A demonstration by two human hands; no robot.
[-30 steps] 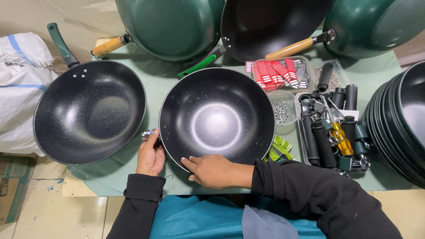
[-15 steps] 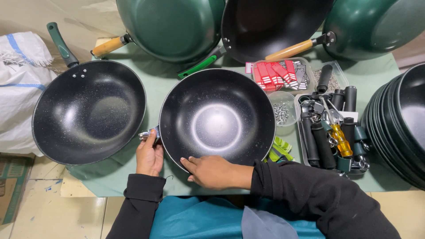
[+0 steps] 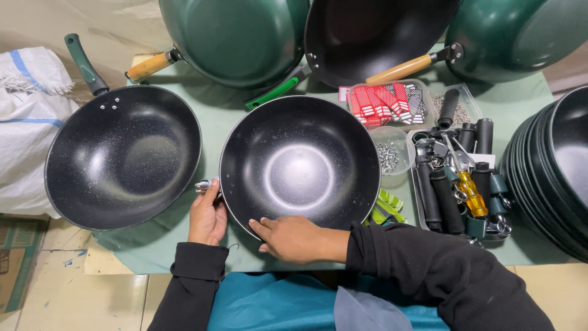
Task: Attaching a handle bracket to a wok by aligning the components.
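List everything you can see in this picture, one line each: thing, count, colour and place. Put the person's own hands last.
Handleless wok: one, black speckled, centre of table.
Wok with green handle: one, black, left.
Leaning woks: three, green outside, at the back.
Stacked pans: several, dark, right edge.
Tray of handles: one, black handles, right of centre.
Screwdriver: one, yellow grip, on the tray.
Cup of screws: one, clear, beside the wok.
Sack: one, white, far left.
Table cover: one, pale green.
Left hand: at the wok's left rim, on a small metal part.
Right hand: on the wok's near rim.
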